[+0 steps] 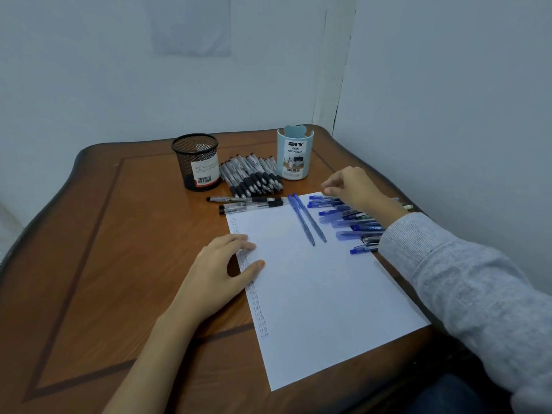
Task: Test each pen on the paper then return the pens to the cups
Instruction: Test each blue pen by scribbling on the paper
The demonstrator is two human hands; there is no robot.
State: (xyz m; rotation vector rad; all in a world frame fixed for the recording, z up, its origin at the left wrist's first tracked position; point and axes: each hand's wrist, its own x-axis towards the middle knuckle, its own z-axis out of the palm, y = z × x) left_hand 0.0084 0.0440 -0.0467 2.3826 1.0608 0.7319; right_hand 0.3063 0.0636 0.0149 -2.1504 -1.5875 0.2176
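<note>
Your left hand [221,270] lies flat w/ fingers spread and relaxed, fingertips and thumb pressing on the left edge of the white paper [313,294], right over a column of handwritten "test" words [258,312] that runs down that margin. The sheet sits on the right half of the brown wooden table [119,234], angled a bit. Your right hand [355,186], grey sleeve [463,279] behind it, hovers at the paper's far right corner w/ fingers curled down and tips bunched together; can't tell if they're pinching a pen or just touching one. Under and beside that wrist a row of blue pens [346,224] lies along the sheet's right edge, partly hidden by your forearm. Two more blue pens [310,219] lie side by side on the paper's upper part, apart from the row. Three loose black pens [248,207] lie crosswise at the sheet's top edge. Behind them is a big pile of black pens [254,177], between the black mesh cup [197,161] on the left and the light-blue "DIY desk organizer" cup [294,156] on the right. Both cups stand upright at the table's far side, near the pale wall [119,70].
</note>
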